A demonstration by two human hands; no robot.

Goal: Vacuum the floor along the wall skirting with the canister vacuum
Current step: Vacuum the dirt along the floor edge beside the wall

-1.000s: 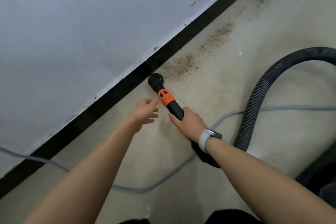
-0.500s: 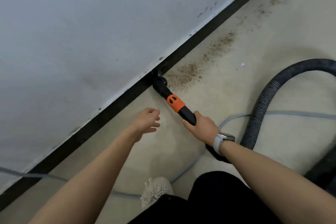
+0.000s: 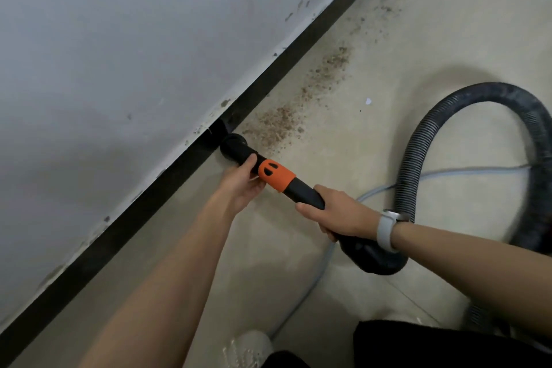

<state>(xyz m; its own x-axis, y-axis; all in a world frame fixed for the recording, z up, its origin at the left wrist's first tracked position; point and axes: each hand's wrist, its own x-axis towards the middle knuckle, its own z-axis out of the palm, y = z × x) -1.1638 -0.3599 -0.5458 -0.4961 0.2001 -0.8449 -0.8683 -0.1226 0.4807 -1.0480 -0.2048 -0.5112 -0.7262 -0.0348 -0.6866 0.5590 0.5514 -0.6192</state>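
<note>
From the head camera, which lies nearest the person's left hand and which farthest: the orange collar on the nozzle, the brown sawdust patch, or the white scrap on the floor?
1. Orange collar on the black vacuum nozzle: beside the left hand.
2. Brown sawdust patch: beyond the nozzle tip, by the skirting.
3. Small white scrap: farthest, out on open floor.

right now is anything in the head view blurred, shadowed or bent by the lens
Head view: the skirting runs as a slightly bowed diagonal, a sign of the wide-angle lens; the vacuum hose is smeared at the right edge, while the nozzle, the left hand and the right hand are fairly sharp; light is soft and even, no glare, with a faint shadow on the wall above the nozzle.
</note>
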